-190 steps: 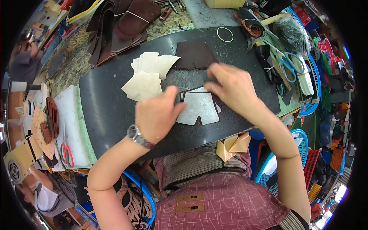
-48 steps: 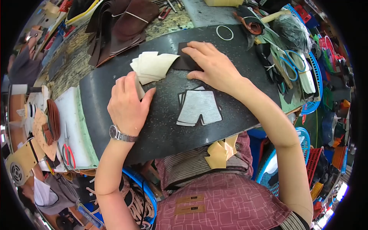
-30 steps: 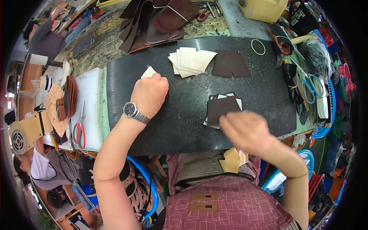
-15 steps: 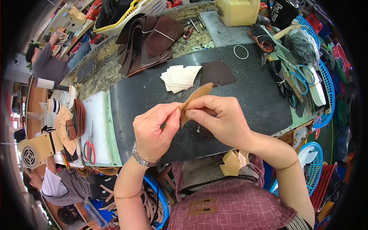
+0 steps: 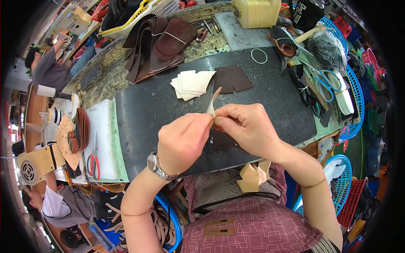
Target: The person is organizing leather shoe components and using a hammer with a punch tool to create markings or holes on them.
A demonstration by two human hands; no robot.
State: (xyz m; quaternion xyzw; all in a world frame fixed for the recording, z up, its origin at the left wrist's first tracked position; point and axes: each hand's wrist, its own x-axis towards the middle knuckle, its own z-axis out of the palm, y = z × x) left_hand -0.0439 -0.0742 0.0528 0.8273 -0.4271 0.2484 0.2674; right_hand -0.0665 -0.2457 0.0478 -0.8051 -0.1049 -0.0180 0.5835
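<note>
My left hand (image 5: 183, 137) and my right hand (image 5: 249, 124) meet above the black work mat (image 5: 291, 114). Between their fingertips they pinch a thin, curved leather piece (image 5: 213, 101), seen nearly edge-on, with a pale face and a tan edge. My fingers hide its lower part. Just beyond it on the mat, several cream-coloured cut pieces (image 5: 193, 84) lie fanned in a stack. To their right is a dark brown notched piece (image 5: 234, 79). Another dark piece (image 5: 222, 141) shows partly beneath my hands.
Stacked brown leather strips (image 5: 173, 40) lie at the far edge. Red-handled scissors (image 5: 93, 165) rest on a white board at left; blue-handled scissors (image 5: 329, 82) are at right. A gold folded piece (image 5: 253, 177) is at my lap. Two people sit at far left.
The leather piece has turned from its tan face to nearly edge-on with the pale face showing. My left hand has rolled over and moved right. The whole view has shifted slightly.
</note>
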